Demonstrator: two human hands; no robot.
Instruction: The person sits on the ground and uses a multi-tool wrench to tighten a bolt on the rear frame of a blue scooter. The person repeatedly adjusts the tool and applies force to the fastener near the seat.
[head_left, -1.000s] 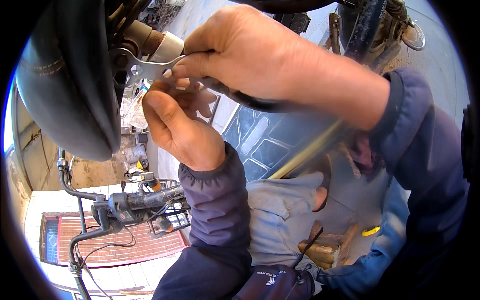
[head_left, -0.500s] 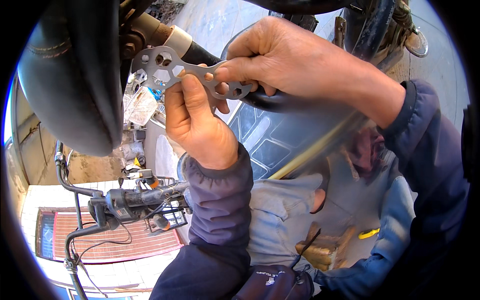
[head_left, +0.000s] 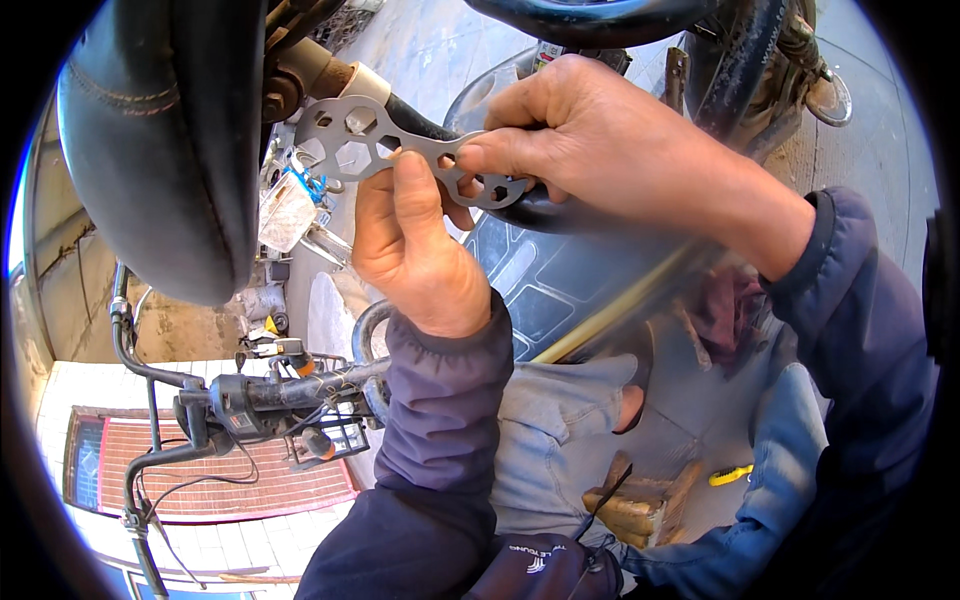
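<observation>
A flat, silver, bone-shaped multi-hole wrench is held up between both hands, tilted slightly down to the right. My left hand pinches its middle from below, the thumb lying on the near face. On the narrower right end, my right hand grips it with thumb and bent fingers. Hexagonal holes of several sizes run through the plate. Its wide left end overlaps the view of a rusty bolt and a pale collar on a tube; contact with them cannot be made out.
A black padded seat fills the upper left. Black handlebars lie lower left; a dark ribbed footboard sits behind my hands. By my jeans-clad legs are a small wooden stool and a yellow-handled tool.
Both hands and the wrench have shifted slightly right and down in view, and the wrench's tilt has changed a little. The grip looks the same.
</observation>
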